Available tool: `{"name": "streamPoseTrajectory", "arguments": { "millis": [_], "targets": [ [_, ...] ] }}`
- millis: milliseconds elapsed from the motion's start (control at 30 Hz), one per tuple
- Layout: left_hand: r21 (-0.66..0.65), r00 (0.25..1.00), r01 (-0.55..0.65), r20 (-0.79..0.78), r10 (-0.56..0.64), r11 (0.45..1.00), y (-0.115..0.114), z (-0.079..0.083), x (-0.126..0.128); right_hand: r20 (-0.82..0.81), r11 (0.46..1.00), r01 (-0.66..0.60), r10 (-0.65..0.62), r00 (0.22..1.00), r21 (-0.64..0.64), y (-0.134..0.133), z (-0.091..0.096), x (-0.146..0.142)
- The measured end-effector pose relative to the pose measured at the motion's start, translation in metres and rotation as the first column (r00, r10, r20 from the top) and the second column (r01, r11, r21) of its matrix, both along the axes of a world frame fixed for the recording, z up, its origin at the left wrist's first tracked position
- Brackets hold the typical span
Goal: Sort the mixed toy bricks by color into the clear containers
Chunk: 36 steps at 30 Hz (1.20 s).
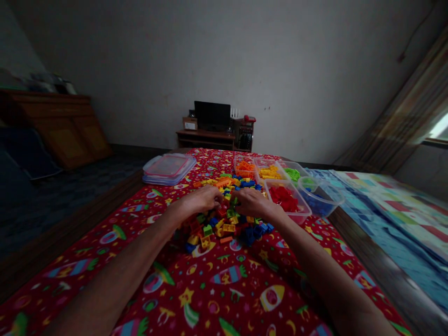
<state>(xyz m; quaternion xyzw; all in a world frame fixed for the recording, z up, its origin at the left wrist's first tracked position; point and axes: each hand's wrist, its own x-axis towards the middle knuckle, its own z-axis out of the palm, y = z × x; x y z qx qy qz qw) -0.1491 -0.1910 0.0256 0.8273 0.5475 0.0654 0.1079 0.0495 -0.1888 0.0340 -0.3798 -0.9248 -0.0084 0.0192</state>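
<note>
A heap of small coloured building bricks [224, 224] lies on a red patterned cloth [217, 289]. My left hand [199, 199] rests on the heap's left side, fingers curled down among the bricks. My right hand [252, 201] is on the heap's right side, fingers bent and pinching near a green brick [234, 201]. What each hand holds is hidden by the fingers. Beyond the heap stand clear plastic tubs of sorted bricks: orange [245, 167], yellow [269, 172], green [292, 173], red [285, 198] and blue [317, 200].
A stack of clear tub lids [168, 168] lies at the far left of the cloth. A wooden edge [378, 266] runs along the right, with a striped blue cloth [392, 210] beyond. A low wooden stand with a dark screen [213, 116] is against the far wall.
</note>
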Motion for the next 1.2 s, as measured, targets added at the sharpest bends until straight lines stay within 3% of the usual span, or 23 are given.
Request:
{"name": "streamPoseTrajectory", "arguments": {
  "millis": [233, 367, 467, 567, 667, 833, 933, 1067, 1200],
  "targets": [
    [0.066, 0.990, -0.092, 0.113, 0.085, 0.994, 0.009, -0.004, -0.011, -0.157, 0.999, 0.008, 0.000, 0.988, 0.048, 0.019, -0.004, 0.013],
    [0.008, 0.923, -0.114, 0.372, 0.103, 0.993, 0.019, -0.010, -0.017, -0.241, 0.996, 0.011, 0.011, 0.970, 0.090, 0.021, 0.000, 0.014],
    [-0.032, 0.839, -0.073, 0.539, 0.079, 0.997, 0.023, -0.010, -0.021, -0.271, 0.993, -0.059, 0.084, 0.959, 0.099, 0.012, 0.000, 0.005],
    [-0.070, 0.753, -0.082, 0.649, 0.108, 0.994, 0.022, -0.007, -0.024, -0.177, 0.981, -0.189, 0.192, 0.965, 0.037, 0.002, -0.004, -0.010],
    [-0.157, 0.616, -0.084, 0.768, 0.175, 0.984, 0.017, -0.006, -0.026, -0.099, 0.967, -0.253, 0.253, 0.962, 0.007, -0.001, -0.012, -0.019],
    [-0.320, 0.364, 0.013, 0.884, 0.293, 0.947, 0.010, -0.003, -0.022, -0.228, 0.984, -0.175, 0.176, 0.958, 0.024, 0.009, -0.011, -0.013],
    [-0.380, 0.275, 0.064, 0.896, 0.349, 0.923, 0.008, 0.000, -0.019, -0.306, 0.991, -0.131, 0.132, 0.943, 0.023, 0.015, -0.007, -0.005],
    [-0.409, 0.223, 0.110, 0.899, 0.378, 0.906, 0.007, 0.001, -0.014, -0.351, 0.996, -0.075, 0.084, 0.932, 0.040, 0.018, -0.004, 0.000],
    [-0.402, 0.288, 0.063, 0.884, 0.369, 0.914, 0.008, -0.005, -0.009, -0.371, 0.999, -0.038, 0.043, 0.928, 0.022, 0.016, -0.003, 0.000]
  ]
}}
